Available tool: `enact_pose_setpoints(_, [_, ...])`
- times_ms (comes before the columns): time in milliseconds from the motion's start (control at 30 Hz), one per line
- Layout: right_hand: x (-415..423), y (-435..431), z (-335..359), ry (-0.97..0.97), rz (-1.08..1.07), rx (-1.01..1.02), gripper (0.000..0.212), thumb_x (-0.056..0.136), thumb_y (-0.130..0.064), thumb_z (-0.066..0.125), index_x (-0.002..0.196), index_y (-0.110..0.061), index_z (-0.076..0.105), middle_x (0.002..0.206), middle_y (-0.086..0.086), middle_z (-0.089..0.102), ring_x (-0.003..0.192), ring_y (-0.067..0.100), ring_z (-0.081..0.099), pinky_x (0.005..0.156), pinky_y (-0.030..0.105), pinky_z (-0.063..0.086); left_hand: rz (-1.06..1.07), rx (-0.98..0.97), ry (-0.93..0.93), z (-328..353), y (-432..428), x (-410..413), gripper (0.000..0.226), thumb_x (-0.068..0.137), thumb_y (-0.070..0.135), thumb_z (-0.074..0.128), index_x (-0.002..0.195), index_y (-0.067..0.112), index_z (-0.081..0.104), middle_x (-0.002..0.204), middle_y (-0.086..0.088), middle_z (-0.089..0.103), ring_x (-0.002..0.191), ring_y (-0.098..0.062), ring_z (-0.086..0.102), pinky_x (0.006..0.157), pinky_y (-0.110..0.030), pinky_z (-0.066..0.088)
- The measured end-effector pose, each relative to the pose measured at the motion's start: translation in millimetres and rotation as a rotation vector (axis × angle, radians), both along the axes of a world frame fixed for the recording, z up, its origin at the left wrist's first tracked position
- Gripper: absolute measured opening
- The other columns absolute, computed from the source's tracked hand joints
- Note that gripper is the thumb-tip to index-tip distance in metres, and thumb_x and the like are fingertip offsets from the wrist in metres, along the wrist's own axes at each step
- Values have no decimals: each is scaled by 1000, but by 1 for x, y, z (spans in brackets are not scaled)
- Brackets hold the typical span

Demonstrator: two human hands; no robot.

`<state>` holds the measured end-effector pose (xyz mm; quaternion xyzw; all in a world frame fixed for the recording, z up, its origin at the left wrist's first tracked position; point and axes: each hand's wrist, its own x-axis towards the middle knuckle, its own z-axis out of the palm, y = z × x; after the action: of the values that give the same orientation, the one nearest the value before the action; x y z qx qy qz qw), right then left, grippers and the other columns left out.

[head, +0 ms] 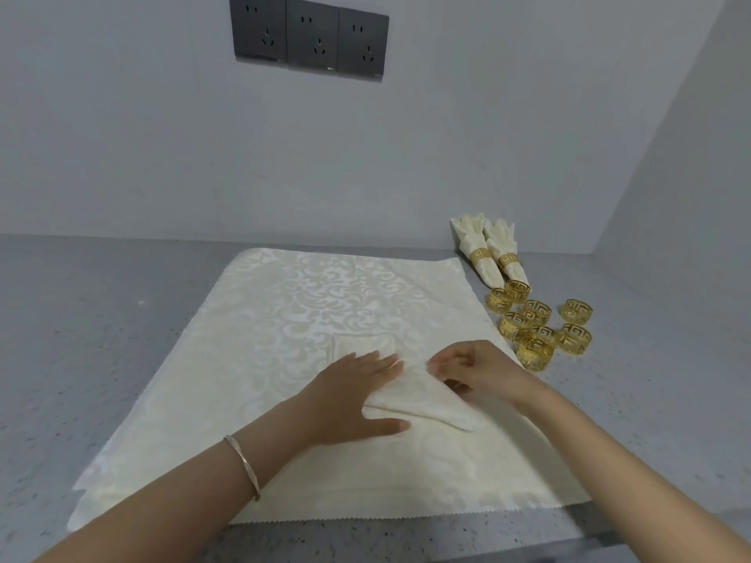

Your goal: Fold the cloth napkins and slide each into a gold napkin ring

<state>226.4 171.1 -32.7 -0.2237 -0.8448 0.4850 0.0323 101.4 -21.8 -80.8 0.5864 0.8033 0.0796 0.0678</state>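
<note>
A cream damask napkin (418, 400) lies partly folded on top of a stack of flat cream napkins (284, 319). My left hand (349, 396) presses flat on its left side, fingers spread. My right hand (475, 371) pinches the napkin's right fold between thumb and fingers. Several loose gold napkin rings (536, 331) stand in a cluster just right of the stack. Behind them lie two folded napkins in gold rings (487, 253), side by side, pointing toward the back wall.
The grey speckled countertop (101, 319) runs to a white back wall (325, 156) with three dark sockets (309, 36), and a side wall on the right (691, 176). The counter's front edge (589, 538) is close below the napkin stack.
</note>
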Motion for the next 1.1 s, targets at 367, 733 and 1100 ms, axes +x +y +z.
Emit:
enact_pose_setpoints(367, [27,-48,-42,292,239,977,25,78,-30,61,100,-21,70,89,-10,61,78,12,61,56,22,44,-63,-86,94,14,-1,-9,80,89,68,37,153,31,5,159,16,2,146,-5,-1,118,-30,-7])
enact_pose_setpoints(733, [20,-32,-29,232,-57,326,8,86,-19,66,78,-20,70,56,-12,51,53,5,45,54,17,33,93,205,-361,46,11,-55,30,79,41,74,77,12,67,69,7,63,61,-6,55,61,-24,44])
enact_pose_setpoints(1100, [2,-11,-21,81,-134,51,16,75,-16,80,70,-13,65,44,-16,42,40,-1,37,51,11,34,158,250,-448,42,51,-69,57,73,45,79,62,16,30,59,5,28,54,-11,26,55,-27,20])
